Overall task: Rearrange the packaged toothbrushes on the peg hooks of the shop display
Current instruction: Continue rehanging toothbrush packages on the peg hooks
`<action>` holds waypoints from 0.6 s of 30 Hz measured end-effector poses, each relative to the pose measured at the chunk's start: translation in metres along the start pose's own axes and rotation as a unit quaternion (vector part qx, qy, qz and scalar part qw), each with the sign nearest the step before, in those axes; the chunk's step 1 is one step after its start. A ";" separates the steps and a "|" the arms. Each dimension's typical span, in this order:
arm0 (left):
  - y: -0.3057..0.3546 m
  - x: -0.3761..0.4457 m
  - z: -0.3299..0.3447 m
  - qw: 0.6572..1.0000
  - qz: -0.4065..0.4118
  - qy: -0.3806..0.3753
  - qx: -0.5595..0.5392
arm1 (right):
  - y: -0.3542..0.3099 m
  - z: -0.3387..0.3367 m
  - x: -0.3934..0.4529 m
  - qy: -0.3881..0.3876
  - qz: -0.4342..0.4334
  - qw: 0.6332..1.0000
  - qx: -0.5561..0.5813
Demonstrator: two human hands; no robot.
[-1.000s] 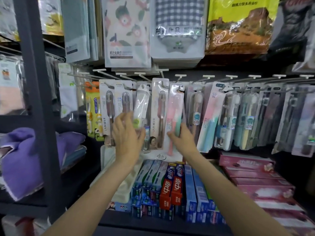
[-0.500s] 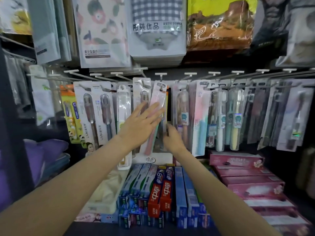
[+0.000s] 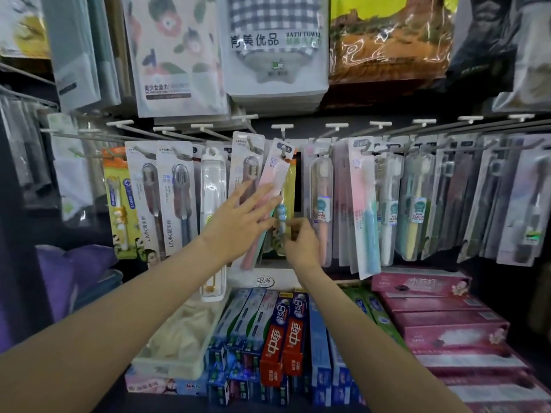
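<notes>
A row of packaged toothbrushes hangs from white-tipped peg hooks [image 3: 282, 127] across the display. My left hand [image 3: 238, 216] lies flat with fingers spread against a pink toothbrush pack [image 3: 272, 177] that hangs tilted on the centre hook. Behind it hangs a yellow-backed pack [image 3: 288, 192], and my right hand [image 3: 299, 239] pinches its lower part between thumb and fingers. A white case pack [image 3: 212, 204] and two LMK packs [image 3: 162, 198] hang to the left. Pink and blue packs [image 3: 365, 204] hang to the right.
Bagged towels [image 3: 274, 46] hang on the row above. Toothpaste boxes [image 3: 283, 335] stand on the shelf below, with pink boxes [image 3: 441, 320] stacked at the right and a cream tray [image 3: 179, 338] at the left. Purple cloth [image 3: 68, 269] lies on the left shelf.
My left hand crossed from the white pack to the tilted pink pack at the centre hook. My right hand left the pink pack's lower edge and pinched the yellow-backed pack behind it.
</notes>
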State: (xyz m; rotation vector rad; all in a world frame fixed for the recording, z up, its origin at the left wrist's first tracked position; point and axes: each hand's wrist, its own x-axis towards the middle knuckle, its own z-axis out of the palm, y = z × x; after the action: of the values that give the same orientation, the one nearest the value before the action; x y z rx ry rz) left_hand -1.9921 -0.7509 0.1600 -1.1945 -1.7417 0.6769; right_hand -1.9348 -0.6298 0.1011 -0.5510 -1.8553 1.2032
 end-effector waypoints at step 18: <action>0.005 -0.005 0.000 0.999 -0.011 0.006 -0.046 | -0.053 -0.076 -0.010 0.004 -0.148 0.912 -0.383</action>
State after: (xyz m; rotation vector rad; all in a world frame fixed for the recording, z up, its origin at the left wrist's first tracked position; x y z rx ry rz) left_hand -1.9898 -0.7537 0.1543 -1.2380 -1.7902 0.5799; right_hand -1.8626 -0.6208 0.1588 -0.6487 -2.2799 0.2345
